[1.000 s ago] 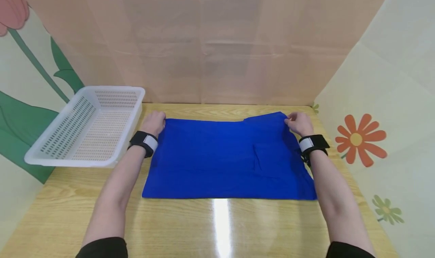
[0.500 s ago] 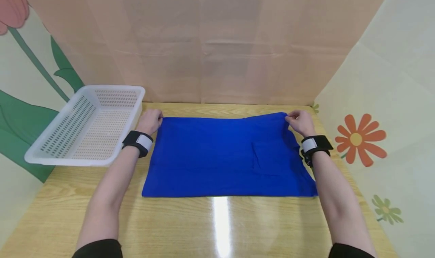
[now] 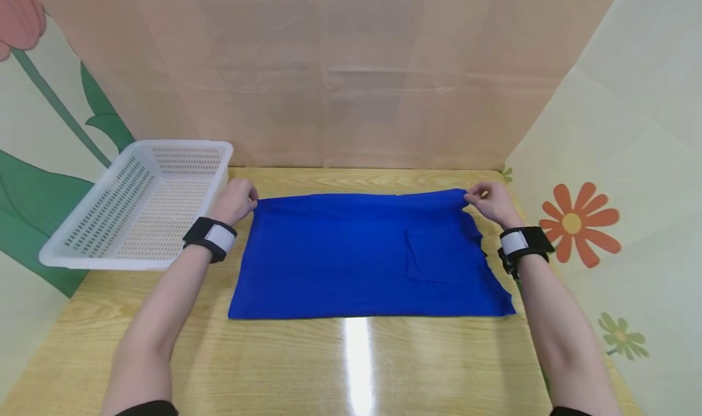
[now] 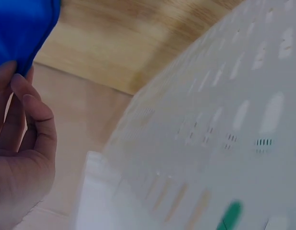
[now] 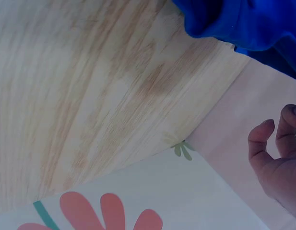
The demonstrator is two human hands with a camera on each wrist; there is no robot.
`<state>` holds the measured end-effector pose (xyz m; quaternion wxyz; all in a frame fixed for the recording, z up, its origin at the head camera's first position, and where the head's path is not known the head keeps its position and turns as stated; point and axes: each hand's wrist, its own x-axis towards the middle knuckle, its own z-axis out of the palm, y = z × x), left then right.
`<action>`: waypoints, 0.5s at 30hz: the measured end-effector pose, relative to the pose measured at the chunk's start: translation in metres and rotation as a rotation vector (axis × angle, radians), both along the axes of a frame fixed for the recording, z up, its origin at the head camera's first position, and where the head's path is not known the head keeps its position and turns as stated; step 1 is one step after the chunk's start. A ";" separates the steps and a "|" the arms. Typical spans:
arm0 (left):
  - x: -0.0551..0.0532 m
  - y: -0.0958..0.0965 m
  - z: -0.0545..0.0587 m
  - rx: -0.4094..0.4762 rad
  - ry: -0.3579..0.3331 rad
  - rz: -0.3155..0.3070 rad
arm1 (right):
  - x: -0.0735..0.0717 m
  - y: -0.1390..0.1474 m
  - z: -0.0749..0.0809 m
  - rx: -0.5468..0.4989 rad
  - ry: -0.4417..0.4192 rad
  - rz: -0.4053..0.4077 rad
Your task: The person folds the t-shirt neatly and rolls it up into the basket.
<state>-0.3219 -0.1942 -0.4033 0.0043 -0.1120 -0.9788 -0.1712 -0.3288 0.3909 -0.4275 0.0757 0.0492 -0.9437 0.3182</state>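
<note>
A blue cloth garment (image 3: 340,251) lies flat on the wooden table, with a pocket-like patch at its right part and a ruffled right edge. Its far left corner is pinched between thumb and fingers of my left hand (image 3: 234,200); the left wrist view shows the blue fabric (image 4: 23,28) caught at the fingertips. My right hand (image 3: 493,201) pinches the far right corner in the head view. In the right wrist view only some curled fingers of the right hand (image 5: 279,158) show, below loose folds of the garment (image 5: 253,24); the pinch itself is cut off there.
A white perforated plastic basket (image 3: 189,254) stands on the left of the table (image 3: 274,367), close beside my left forearm. A pinkish-brown sheet (image 3: 351,111) rises behind the table. Flower-patterned panels border both sides, the right one (image 3: 647,160) near my right wrist.
My left hand has shifted left and my right hand slightly right, both still pinching the garment. Its far edge is drawn straighter, and the small step in that edge has smoothed out.
</note>
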 end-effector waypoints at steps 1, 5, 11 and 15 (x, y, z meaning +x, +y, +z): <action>0.002 -0.001 0.001 -0.004 -0.002 -0.004 | 0.002 0.001 0.000 -0.003 -0.007 0.006; 0.012 -0.001 0.005 -0.029 -0.030 -0.016 | 0.009 0.005 0.000 -0.014 -0.021 0.042; 0.024 -0.001 0.009 -0.075 -0.096 -0.061 | 0.020 0.012 -0.001 -0.018 -0.053 0.089; 0.029 -0.002 0.009 -0.105 -0.116 -0.129 | 0.027 0.017 -0.004 -0.022 -0.113 0.120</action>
